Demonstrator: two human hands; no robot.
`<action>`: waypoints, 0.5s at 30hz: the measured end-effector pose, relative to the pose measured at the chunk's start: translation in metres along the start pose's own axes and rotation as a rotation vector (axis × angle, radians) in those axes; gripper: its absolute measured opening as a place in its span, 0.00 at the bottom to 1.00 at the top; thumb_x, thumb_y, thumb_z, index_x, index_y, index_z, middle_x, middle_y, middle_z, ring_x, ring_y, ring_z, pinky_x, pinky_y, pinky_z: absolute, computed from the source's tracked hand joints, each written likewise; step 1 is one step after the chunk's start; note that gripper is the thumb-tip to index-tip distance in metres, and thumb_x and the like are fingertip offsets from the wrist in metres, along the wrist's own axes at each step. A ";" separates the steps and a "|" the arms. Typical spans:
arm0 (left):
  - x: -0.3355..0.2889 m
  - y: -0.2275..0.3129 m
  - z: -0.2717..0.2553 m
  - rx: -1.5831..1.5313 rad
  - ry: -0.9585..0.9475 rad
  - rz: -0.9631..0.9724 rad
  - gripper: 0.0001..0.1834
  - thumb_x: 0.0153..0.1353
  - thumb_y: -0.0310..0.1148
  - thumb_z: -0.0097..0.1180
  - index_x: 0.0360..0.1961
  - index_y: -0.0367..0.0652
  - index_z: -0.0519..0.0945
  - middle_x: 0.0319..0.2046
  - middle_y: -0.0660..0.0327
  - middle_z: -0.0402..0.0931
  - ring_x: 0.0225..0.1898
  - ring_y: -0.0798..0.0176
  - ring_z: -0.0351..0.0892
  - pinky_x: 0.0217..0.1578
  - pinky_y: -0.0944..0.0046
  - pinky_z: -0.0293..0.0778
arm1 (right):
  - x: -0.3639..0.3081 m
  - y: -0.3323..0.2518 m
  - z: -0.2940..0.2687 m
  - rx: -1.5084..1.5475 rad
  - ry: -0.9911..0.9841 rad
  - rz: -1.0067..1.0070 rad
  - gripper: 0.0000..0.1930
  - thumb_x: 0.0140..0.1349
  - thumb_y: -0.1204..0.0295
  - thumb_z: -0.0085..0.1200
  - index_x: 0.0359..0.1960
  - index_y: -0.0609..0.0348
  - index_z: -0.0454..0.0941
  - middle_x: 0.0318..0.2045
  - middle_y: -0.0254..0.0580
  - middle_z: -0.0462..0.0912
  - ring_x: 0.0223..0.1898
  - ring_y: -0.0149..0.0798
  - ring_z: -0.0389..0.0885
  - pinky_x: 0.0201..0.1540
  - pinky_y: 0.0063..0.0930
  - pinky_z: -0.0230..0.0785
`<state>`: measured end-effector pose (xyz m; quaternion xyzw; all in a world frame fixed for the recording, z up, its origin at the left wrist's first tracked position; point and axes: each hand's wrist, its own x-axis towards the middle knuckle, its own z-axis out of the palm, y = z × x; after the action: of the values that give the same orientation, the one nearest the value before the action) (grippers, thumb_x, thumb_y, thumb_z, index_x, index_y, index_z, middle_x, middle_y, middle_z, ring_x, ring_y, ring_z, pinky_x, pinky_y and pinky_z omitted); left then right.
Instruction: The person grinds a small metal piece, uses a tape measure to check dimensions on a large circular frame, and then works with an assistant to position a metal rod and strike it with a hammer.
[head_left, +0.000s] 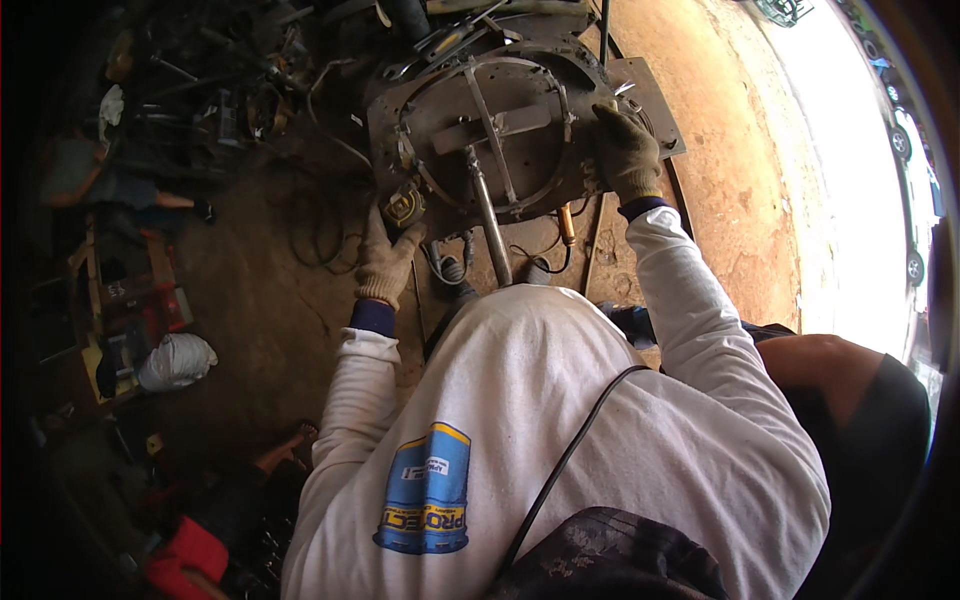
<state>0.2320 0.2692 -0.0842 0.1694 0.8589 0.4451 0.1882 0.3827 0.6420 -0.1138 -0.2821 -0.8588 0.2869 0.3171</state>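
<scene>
A dark steel table (385,130) stands in front of me, with a thin metal ring (428,185) on it. A flat bar (486,125) crosses the ring, and shorter flat pieces (520,121) lie across its middle. My left hand (386,262), in a knitted work glove, is closed around a yellow and black tape measure (404,208) at the table's near left corner. My right hand (628,155), gloved too, rests with fingers stretched out on the right side of the table, beside the ring. A round metal pipe (488,225) slopes from the ring's middle toward me.
Wrenches and other hand tools (440,48) lie along the table's far edge. An orange-handled tool (567,225) hangs at the near edge, with cables below. Other people (110,185) are at the left, lower left and right. A white bundle (178,362) lies at left.
</scene>
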 end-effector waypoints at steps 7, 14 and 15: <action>0.000 -0.016 0.005 0.005 0.036 0.056 0.48 0.58 0.37 0.71 0.74 0.37 0.58 0.66 0.48 0.71 0.67 0.50 0.70 0.67 0.55 0.66 | -0.001 -0.008 -0.001 -0.065 -0.013 -0.003 0.16 0.60 0.67 0.63 0.50 0.44 0.86 0.44 0.46 0.87 0.47 0.51 0.86 0.50 0.39 0.78; 0.001 -0.025 0.009 0.076 0.067 0.055 0.48 0.59 0.40 0.70 0.74 0.36 0.57 0.70 0.45 0.64 0.71 0.47 0.64 0.70 0.54 0.61 | -0.001 -0.009 -0.004 -0.098 -0.082 0.029 0.16 0.65 0.69 0.61 0.54 0.50 0.85 0.49 0.44 0.87 0.51 0.40 0.86 0.52 0.31 0.77; 0.001 -0.027 0.009 0.081 0.070 0.057 0.48 0.59 0.41 0.70 0.74 0.36 0.57 0.71 0.45 0.63 0.71 0.47 0.63 0.71 0.54 0.60 | -0.001 -0.010 -0.004 -0.085 -0.095 0.047 0.16 0.65 0.69 0.60 0.54 0.50 0.85 0.49 0.44 0.87 0.51 0.41 0.86 0.52 0.31 0.77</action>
<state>0.2320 0.2613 -0.1116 0.1855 0.8771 0.4209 0.1383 0.3835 0.6360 -0.1053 -0.3014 -0.8775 0.2708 0.2567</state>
